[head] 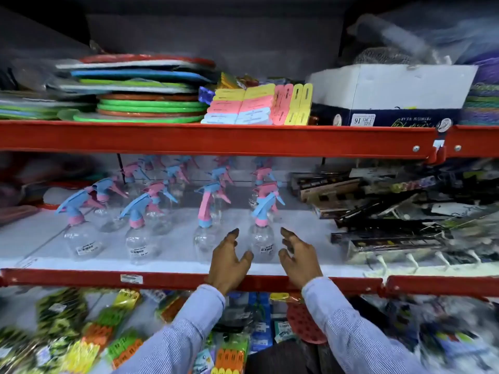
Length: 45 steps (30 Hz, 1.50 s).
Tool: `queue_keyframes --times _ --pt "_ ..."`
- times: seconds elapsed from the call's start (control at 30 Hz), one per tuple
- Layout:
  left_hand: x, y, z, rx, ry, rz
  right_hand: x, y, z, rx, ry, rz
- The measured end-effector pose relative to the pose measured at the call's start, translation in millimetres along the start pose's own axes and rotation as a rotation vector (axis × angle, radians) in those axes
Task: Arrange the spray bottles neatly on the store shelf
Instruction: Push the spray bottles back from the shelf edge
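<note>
Four clear spray bottles stand upright in the front row on the white middle shelf [167,255], with more rows of the same bottles behind them, all with pink and blue trigger heads. The front right bottle [261,238] stands between the two hands. The left hand [228,261] is just beside it on its left, fingers spread apart and holding nothing. The right hand [298,256] is near it on the right, fingers also apart and a little curled, not touching the bottle. Both wrists cross the red front rail [81,278]. To the right of the bottles lies a heap of dark packages [383,211]. On the shelf above are coloured flat plates [145,106] and a white box [388,87].
</note>
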<state>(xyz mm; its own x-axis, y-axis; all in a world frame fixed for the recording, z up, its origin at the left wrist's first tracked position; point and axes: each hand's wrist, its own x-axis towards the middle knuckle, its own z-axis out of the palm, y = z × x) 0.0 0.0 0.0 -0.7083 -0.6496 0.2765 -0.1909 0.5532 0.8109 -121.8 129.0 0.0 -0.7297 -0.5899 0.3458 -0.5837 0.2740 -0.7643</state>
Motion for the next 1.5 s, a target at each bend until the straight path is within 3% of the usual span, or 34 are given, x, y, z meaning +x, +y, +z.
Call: queue_keyframes --times 0.2,0.73,0.9,1.1,1.27,1.5 --pt "13 2 7 -0.056 -0.135 -0.104 10 -9 11 0.000 -0.126 0.116" --pt "-13 5 3 -0.059 -0.129 -0.033 -22 -9 3 0.085 -0.088 0.047" --pt "-28 2 -5 0.030 -0.099 0.018 -33 -4 5 -0.069 -0.088 0.075" --pt "-61 -11 -22 0.313 0.087 0.216 -69 -10 11 -0.381 0.097 -0.222" --pt "-75 -25 -48 0.503 0.189 0.244 -75 -27 30 -0.500 0.056 -0.448" --pt "-65 -46 -78 0.437 0.156 0.181 -67 -52 69 -0.460 -0.073 -0.431"
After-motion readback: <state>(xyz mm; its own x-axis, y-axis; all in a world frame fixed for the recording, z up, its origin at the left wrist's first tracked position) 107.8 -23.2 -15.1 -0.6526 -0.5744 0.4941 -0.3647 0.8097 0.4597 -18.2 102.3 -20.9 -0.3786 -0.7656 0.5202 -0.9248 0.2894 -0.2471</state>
